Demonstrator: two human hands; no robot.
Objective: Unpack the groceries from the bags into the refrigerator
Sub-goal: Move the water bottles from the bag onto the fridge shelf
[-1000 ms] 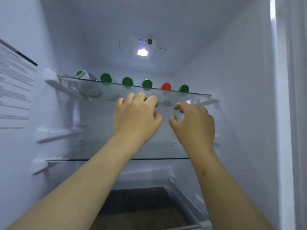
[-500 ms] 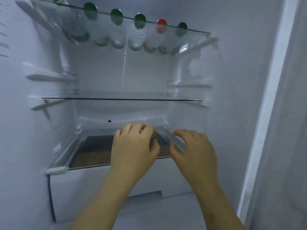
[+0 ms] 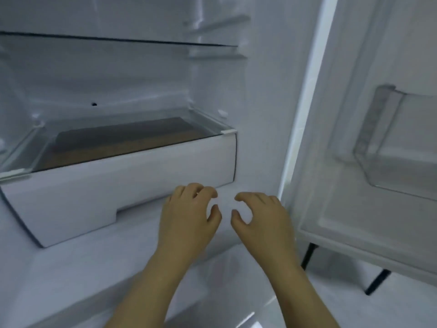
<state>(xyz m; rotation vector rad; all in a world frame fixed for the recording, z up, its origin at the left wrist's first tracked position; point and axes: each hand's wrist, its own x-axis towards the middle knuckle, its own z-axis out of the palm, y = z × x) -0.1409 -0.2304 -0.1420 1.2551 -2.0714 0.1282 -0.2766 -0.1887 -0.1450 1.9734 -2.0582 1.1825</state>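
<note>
Before the drawer (image 3: 123,188) holding a brown layer (image 3: 123,147), left hand (image 3: 189,218) and right hand (image 3: 264,221) hover, fingers (image 3: 201,189) relaxed, empty.

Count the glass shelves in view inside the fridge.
2: the upper glass shelf across the top, the lower glass shelf lying over the white drawer. More may sit higher up.

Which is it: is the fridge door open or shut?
Open. The fridge door stands swung out on the right, showing its inner side and clear door bin; the glass shelf inside is visible.
</note>
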